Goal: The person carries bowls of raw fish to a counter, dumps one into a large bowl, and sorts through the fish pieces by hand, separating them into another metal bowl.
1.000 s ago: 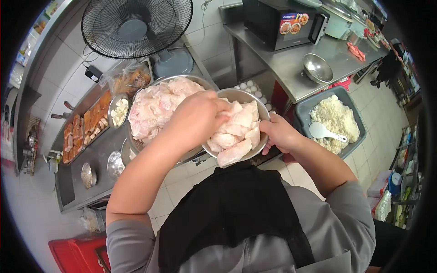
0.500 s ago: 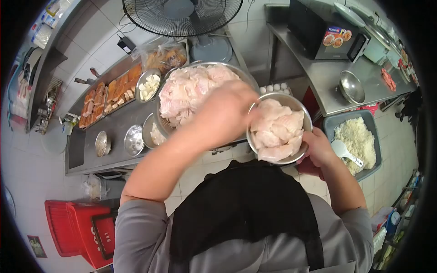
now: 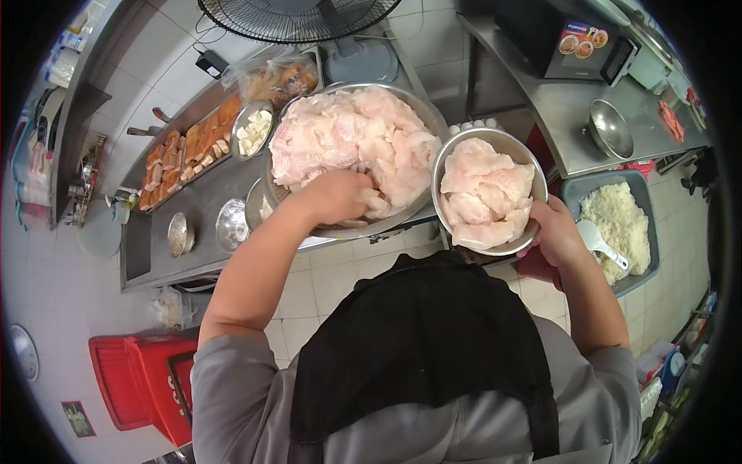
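Observation:
My left hand (image 3: 338, 198) reaches into the near side of a large metal bowl (image 3: 408, 220), its fingers curled into the raw chicken (image 3: 355, 135) heaped there. A pale piece shows at the fingertips; the fingertips themselves are partly hidden. My right hand (image 3: 556, 233) grips the rim of a smaller metal bowl (image 3: 538, 172), tilted slightly toward me at the right of the large one. Several chicken fillets (image 3: 487, 193) fill this smaller bowl.
On the left counter are a tray of orange-brown pieces (image 3: 209, 143), a bowl of white chunks (image 3: 253, 133) and small metal bowls (image 3: 232, 224). A fan (image 3: 301, 15) stands behind. A grey tub of rice (image 3: 618, 224) sits at right, below a microwave counter (image 3: 572, 147).
My left hand has moved left and down from the smaller bowl's rim into the chicken in the large bowl. The smaller bowl, in my right hand, appears slightly higher and further right.

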`<control>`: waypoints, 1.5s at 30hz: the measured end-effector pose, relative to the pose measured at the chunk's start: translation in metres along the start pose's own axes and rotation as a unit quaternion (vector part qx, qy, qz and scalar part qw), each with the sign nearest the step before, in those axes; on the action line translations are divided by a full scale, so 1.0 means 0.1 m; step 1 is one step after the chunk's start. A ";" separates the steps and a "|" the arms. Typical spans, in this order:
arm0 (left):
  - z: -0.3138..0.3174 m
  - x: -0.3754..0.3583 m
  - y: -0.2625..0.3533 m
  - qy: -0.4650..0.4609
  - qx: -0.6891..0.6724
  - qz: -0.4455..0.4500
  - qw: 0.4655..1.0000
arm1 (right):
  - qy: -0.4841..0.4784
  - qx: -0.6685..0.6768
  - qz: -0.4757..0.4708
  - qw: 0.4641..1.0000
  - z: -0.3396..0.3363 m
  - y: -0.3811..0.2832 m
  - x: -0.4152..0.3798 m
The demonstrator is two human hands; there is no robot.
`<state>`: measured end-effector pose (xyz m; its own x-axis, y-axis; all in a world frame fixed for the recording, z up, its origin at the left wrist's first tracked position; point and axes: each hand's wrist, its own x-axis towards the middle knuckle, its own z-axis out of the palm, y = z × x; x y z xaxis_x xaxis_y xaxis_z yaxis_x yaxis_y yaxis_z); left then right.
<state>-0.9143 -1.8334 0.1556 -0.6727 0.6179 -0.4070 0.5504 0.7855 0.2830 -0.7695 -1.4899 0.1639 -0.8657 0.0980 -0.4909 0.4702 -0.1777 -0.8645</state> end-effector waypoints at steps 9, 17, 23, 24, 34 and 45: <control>-0.47 -0.49 -0.46 0.028 -0.179 -0.088 0.979 | 0.007 -0.005 -0.007 1.000 0.03 -0.01 0.04; -0.44 -0.58 -0.40 0.085 -0.403 -0.070 0.908 | -0.027 -0.010 -0.020 0.999 0.03 -0.07 0.10; -0.31 -0.50 -0.46 0.042 -0.608 -0.057 0.791 | -0.025 -0.016 -0.015 0.999 -0.02 -0.02 0.13; -0.28 -0.48 -0.49 0.033 -0.651 -0.050 0.757 | -0.032 -0.015 -0.016 0.999 -0.02 -0.03 0.13; -0.33 -0.41 -0.19 0.076 -0.444 -0.088 0.889 | 0.002 -0.005 -0.013 1.000 0.04 -0.06 0.06; 0.06 0.03 0.27 0.060 0.027 -0.015 0.998 | 0.006 -0.011 -0.007 1.000 0.02 -0.03 0.08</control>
<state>-0.8989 -1.8107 0.1566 -0.7422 0.5962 -0.3061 0.5526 0.8029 0.2238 -0.7780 -1.4903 0.1624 -0.8701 0.1113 -0.4802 0.4622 -0.1543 -0.8732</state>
